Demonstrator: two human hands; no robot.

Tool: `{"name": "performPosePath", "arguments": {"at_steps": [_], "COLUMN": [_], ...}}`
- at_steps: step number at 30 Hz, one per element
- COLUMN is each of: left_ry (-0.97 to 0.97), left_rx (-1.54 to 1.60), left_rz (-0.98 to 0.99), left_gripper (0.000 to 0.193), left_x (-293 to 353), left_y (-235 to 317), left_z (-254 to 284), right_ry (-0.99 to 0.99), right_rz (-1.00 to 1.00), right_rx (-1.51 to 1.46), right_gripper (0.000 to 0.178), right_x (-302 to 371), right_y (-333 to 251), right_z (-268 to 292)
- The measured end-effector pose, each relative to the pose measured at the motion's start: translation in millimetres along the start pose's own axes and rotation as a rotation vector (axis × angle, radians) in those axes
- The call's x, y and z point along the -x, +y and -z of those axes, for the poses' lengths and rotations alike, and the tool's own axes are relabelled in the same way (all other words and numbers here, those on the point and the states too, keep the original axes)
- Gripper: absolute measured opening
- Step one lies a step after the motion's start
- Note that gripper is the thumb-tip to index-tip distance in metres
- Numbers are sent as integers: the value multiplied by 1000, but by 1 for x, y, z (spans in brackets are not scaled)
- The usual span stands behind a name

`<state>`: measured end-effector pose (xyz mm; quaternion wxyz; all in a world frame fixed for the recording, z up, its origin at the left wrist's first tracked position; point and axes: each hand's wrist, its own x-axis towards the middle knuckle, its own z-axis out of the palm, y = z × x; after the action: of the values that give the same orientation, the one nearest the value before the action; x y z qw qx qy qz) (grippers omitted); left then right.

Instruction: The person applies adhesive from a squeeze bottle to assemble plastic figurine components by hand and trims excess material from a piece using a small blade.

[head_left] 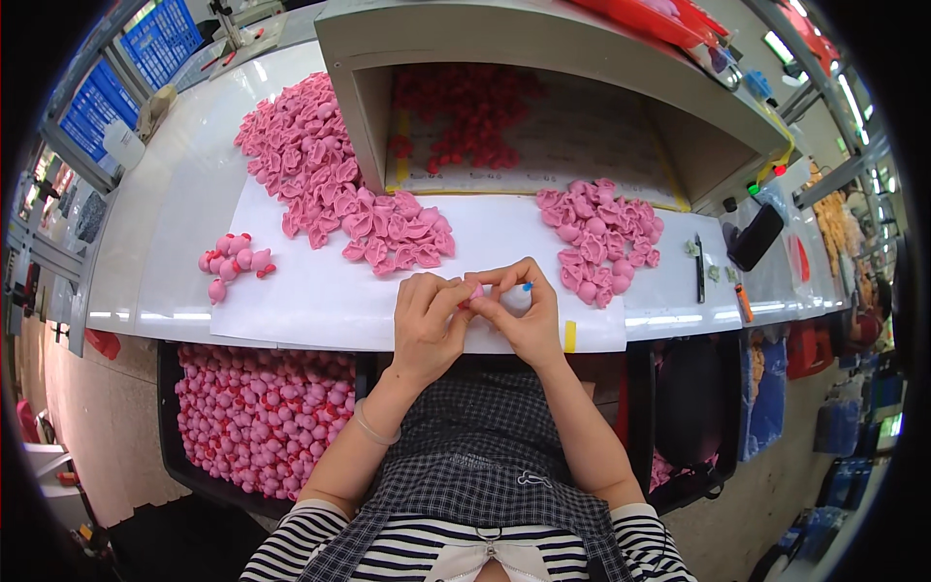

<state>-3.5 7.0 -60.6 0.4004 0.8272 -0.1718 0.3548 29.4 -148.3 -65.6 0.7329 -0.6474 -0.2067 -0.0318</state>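
"What lay on the white worktable (pixel 184 194), biggest first?"

"A long heap of flat pink rubbery shells (pixel 330 184) ran from eleven o'clock toward the centre. Under the table at seven o'clock sat a black bin of finished pink round figures with red parts (pixel 257 412). A smaller heap of pink shells (pixel 601 238) lay at two o'clock, small red pieces (pixel 465 116) were inside the grey shelf box at twelve, and a little cluster of assembled pink figures (pixel 233 262) stood at nine."

"And the hands?"

"Both met at the centre, over the white paper sheet (pixel 310 301). The left hand (pixel 427 325) and the right hand (pixel 519 310) had their fingertips pinched together around one small pink piece with a red bit (pixel 472 297), mostly hidden between them. Whether each hand alone gripped it, she could not tell; together they closed on it."
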Motion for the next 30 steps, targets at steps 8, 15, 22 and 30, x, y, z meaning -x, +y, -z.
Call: {"name": "performPosePath", "arguments": {"at_steps": [8,15,22,30], "left_ry": [10,-152,-78,111], "left_rx": [562,327,255,-125], "left_rz": [355,279,197,344], "left_gripper": [32,34,29,25], "left_x": [-2,-10,-7,0], "left_y": [5,4,2,-33], "left_z": [0,8,12,73], "right_ry": [62,58,39,-56], "right_rz": [-200,-4,274,422], "right_rx": [7,50,324,637], "right_gripper": [29,11,9,18], "right_x": [4,1,-5,-120], "right_y": [-17,-9,-6,16], "right_z": [3,2,0,-2]}}
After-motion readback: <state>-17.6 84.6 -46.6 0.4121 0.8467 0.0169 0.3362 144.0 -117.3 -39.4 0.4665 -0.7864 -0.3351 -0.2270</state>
